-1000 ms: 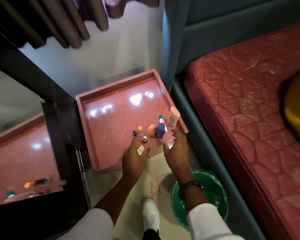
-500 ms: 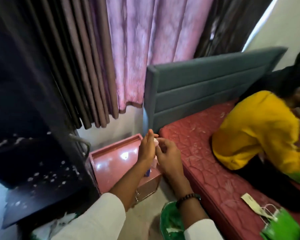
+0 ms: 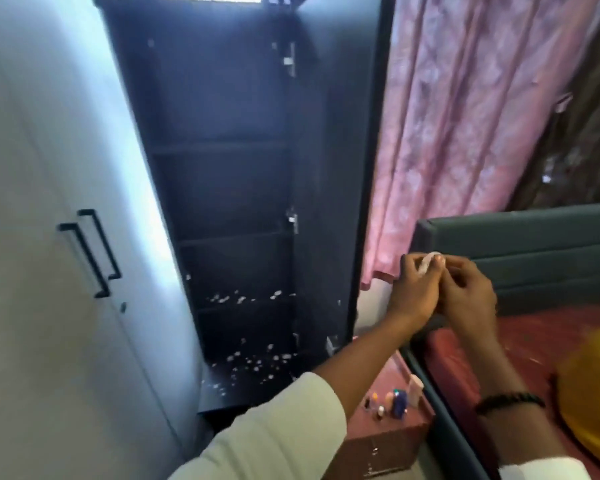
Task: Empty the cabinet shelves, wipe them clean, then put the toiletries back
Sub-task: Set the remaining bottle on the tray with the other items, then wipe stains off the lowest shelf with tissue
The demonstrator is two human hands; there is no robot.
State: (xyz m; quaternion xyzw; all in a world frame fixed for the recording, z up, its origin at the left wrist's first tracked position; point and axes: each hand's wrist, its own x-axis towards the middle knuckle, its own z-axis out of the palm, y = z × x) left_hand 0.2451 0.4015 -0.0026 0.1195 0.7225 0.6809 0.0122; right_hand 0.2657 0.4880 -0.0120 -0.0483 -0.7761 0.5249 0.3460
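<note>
The dark cabinet (image 3: 243, 188) stands open ahead, its shelves bare except for white specks on the lower two shelves (image 3: 246, 299). My left hand (image 3: 413, 292) and my right hand (image 3: 468, 299) are raised together to the cabinet's right, both pinching a small pale piece, perhaps a wipe (image 3: 426, 263). Several small toiletries (image 3: 395, 400) stand on the pink bedside table (image 3: 378, 434) below my hands: a blue bottle, an orange item, tiny vials and a pale tube.
A white wardrobe door (image 3: 66, 237) with black handles fills the left. The open cabinet door (image 3: 340, 168) stands edge-on beside pink curtains (image 3: 465, 133). A grey headboard (image 3: 534, 258) and red mattress (image 3: 541, 341) lie right, with a person in yellow (image 3: 596, 393) on it.
My view has swung up from the bedside table to the open cabinet. Both hands rose from the table and came together on the small pale piece.
</note>
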